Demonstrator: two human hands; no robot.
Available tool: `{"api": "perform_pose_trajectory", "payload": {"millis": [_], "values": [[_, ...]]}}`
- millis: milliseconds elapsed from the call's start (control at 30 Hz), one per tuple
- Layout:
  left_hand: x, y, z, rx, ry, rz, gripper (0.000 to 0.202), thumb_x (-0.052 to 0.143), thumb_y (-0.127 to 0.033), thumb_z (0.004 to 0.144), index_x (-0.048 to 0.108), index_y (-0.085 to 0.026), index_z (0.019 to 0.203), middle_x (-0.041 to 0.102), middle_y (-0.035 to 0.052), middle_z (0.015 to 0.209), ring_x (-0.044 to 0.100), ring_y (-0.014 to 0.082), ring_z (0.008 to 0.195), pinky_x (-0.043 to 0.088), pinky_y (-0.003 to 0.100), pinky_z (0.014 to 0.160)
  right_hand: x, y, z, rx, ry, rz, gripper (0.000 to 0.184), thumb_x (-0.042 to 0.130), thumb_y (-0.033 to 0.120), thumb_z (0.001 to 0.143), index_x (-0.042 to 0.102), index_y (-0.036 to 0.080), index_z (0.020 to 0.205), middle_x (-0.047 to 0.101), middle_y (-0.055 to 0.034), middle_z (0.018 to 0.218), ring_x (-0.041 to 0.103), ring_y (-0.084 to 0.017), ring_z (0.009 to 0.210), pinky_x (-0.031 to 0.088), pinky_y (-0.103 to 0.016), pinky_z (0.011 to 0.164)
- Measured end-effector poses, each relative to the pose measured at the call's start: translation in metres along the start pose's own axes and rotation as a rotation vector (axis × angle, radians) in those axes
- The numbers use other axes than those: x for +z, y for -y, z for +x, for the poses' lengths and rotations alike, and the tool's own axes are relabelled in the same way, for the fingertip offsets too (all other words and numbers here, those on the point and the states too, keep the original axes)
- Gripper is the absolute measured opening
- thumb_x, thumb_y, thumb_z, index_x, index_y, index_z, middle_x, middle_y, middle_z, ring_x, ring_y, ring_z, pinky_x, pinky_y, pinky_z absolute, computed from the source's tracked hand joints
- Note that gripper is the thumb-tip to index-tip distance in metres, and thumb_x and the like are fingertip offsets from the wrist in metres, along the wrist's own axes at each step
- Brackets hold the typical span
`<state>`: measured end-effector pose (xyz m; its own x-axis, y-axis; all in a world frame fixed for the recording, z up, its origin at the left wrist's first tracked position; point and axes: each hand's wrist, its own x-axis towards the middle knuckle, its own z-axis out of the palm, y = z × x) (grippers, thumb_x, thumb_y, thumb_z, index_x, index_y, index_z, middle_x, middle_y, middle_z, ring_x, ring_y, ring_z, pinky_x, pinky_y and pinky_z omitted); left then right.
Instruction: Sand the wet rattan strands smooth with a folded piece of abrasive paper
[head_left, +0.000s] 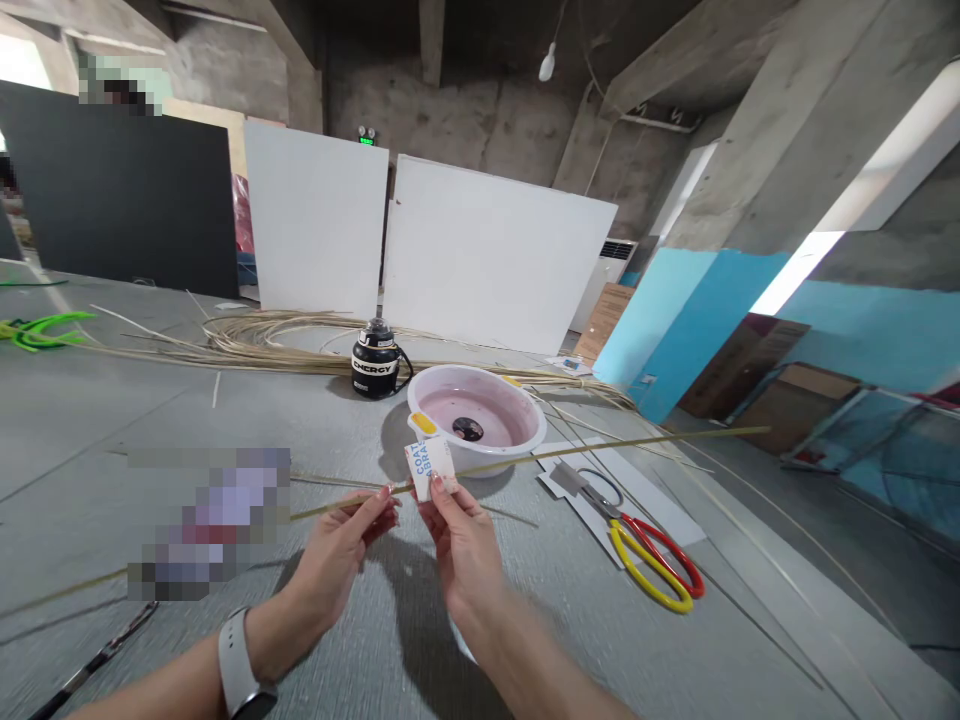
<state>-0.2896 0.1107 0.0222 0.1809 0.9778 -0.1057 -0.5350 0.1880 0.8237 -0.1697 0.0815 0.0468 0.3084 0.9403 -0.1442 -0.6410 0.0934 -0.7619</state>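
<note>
A long thin bamboo strip (645, 442) runs across in front of me, rising toward the right. My left hand (349, 535) pinches it between thumb and fingers, just left of the middle. My right hand (461, 530) grips a small folded piece of sandpaper (421, 466), its white back printed with blue letters, against the strip. Whether the paper wraps fully round the strip, I cannot tell. Behind my hands stands a pinkish-white basin (536, 430) of water with a dark round spot at its bottom. Scissors (637, 550) with red and yellow handles lie to the right on white sheets (667, 505).
A black bottle (375, 365) stands left of the basin. Behind it lies a large coil of bamboo strips (247, 325). Bright green strips (49, 330) are at the far left. A blurred-out object (225, 520) with a cord lies left of my hands. White panels (495, 250) stand behind.
</note>
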Motion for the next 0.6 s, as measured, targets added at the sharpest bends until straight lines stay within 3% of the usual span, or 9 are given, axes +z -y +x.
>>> {"api": "perform_pose_trajectory", "payload": {"millis": [367, 467, 600], "values": [[0.000, -0.008, -0.009, 0.193, 0.094, 0.440, 0.032, 0.079, -0.050, 0.064, 0.070, -0.021, 0.059, 0.058, -0.0010, 0.057, 0.049, 0.0145, 0.060, 0.038, 0.024, 0.060, -0.003, -0.010, -0.001, 0.060, 0.042, -0.051, 0.032, 0.091, 0.036, 0.053, 0.078, 0.016, 0.075, 0.078, -0.0070, 0.082, 0.070, -0.017, 0.076, 0.053, -0.028, 0.080], [-0.008, -0.015, -0.006, 0.210, 0.082, 0.502, 0.029, 0.077, -0.050, 0.068, 0.070, -0.022, 0.062, 0.057, -0.0011, 0.055, 0.048, 0.0152, 0.058, 0.036, 0.026, 0.058, -0.016, 0.009, 0.019, -0.001, -0.021, -0.092, 0.031, 0.090, 0.031, 0.052, 0.076, 0.015, 0.076, 0.078, -0.0082, 0.087, 0.072, -0.021, 0.079, 0.056, -0.031, 0.081], [-0.035, -0.036, -0.004, 0.246, 0.062, 0.533, 0.029, 0.074, -0.049, 0.073, 0.066, -0.023, 0.060, 0.061, -0.0001, 0.066, 0.053, 0.0170, 0.068, 0.040, 0.026, 0.067, -0.060, 0.061, 0.050, -0.127, -0.201, -0.142, 0.021, 0.084, 0.022, 0.060, 0.071, 0.019, 0.075, 0.077, -0.0039, 0.084, 0.073, -0.019, 0.081, 0.057, -0.028, 0.079]]}}
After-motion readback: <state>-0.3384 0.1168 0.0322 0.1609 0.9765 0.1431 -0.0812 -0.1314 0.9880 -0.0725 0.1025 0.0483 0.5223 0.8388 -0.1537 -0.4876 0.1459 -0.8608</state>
